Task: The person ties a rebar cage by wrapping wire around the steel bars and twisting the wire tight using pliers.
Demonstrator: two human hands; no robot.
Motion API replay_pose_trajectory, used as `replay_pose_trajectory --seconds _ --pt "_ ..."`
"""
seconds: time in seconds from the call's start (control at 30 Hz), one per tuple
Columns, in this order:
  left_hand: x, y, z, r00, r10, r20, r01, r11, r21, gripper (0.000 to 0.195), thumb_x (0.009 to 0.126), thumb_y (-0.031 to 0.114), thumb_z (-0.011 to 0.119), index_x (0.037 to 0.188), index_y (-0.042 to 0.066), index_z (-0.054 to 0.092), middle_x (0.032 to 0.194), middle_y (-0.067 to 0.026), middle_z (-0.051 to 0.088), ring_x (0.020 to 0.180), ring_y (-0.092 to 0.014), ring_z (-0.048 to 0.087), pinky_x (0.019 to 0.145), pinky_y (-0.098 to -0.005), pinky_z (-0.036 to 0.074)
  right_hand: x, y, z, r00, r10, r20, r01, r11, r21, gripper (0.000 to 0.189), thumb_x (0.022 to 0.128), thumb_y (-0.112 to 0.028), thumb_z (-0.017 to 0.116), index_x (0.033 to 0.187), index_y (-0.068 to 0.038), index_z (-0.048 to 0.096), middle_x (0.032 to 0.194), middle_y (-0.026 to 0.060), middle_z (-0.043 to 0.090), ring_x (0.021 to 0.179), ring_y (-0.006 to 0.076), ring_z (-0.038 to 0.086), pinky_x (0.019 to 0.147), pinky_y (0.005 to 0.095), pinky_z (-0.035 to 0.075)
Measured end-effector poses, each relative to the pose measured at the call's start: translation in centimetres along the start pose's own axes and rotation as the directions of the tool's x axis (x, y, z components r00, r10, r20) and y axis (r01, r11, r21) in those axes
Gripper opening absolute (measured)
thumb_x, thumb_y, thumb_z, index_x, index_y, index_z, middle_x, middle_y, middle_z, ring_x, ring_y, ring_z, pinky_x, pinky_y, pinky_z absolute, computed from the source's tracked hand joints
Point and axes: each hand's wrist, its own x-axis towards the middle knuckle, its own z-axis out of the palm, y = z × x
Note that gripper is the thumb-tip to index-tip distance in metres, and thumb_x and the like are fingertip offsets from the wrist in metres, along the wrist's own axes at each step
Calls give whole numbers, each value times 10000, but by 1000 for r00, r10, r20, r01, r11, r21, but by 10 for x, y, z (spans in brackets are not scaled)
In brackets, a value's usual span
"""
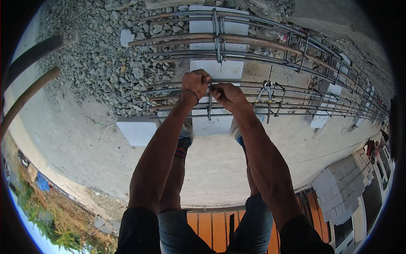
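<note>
My left hand (196, 83) is curled, with a dark band at the wrist, over the upper bars of the nearer rebar cage (295, 101). Close against it, my right hand (230, 96) has thumb and fingers pinched together at the top of a stirrup (209, 108). Whatever lies between the fingertips is too small and too covered to make out. To the right, end-cutting pincers (267, 90) with yellow marks on the handles rest on the cage. A pale block (213, 123) lies under the bars between my feet.
Another rebar cage (263, 41) lies parallel, farther off, across a pale block (219, 68). Gravel (136, 73) is heaped at the left. Beside it lies a loose pale block (138, 131). Two dark poles (35, 92) reach in from the left edge. Grey blocks (341, 187) are stacked at lower right.
</note>
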Motion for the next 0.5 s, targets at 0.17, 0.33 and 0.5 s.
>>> replay_pose_trajectory --seconds 0.17,0.33,0.5 --pt "-56 1 18 887 67 -457 -76 997 -1 97 679 30 629 764 71 653 715 -81 598 721 -283 527 638 -390 436 -4 -16 1 997 10 -82 -29 972 -231 112 798 -21 497 741 56 555 642 133 546 498 117 461 405 212 342" --pt "-84 51 84 779 -356 -516 179 915 -362 98 769 60 599 864 38 607 770 -87 592 702 -237 519 626 -344 425 -18 -10 39 823 -494 282 87 -380 -921 156 687 -105 537 707 30 612 717 244 599 719 351 622 671 407 497" --pt "-79 100 131 788 -543 -291 -5 468 -884 212 813 73 575 1021 32 584 870 -61 593 705 -170 532 630 -281 422 -20 -10 44 794 -297 531 167 -733 -660 93 668 -65 553 682 14 599 712 209 607 725 333 625 665 404 500"
